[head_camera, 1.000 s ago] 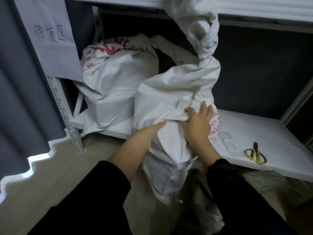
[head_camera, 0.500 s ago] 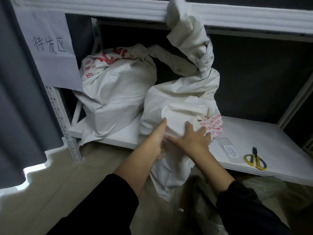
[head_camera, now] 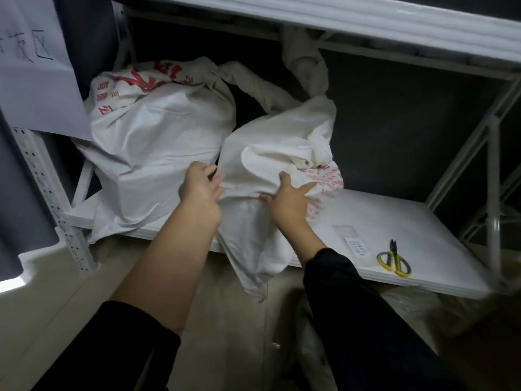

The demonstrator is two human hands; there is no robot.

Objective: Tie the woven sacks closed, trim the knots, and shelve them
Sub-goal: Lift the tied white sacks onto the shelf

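The nearer woven sack [head_camera: 276,153] sat partly on the shelf board [head_camera: 423,235], its lower corner drooping over the edge below the fingers and its twisted neck rising beyond them. Both hands lay flat against it, gripping nothing. The left hand [head_camera: 200,190] had straight fingers on its flank, in the gap beside the other sack [head_camera: 158,131]. The right hand [head_camera: 290,198] was splayed on its front, probably shoving it deeper so it would not slide off. Well to the right of the right fingers lay a label [head_camera: 356,245] and scissors [head_camera: 394,261], seemingly parked clear. In all: two sacks, one pair of scissors, one label.
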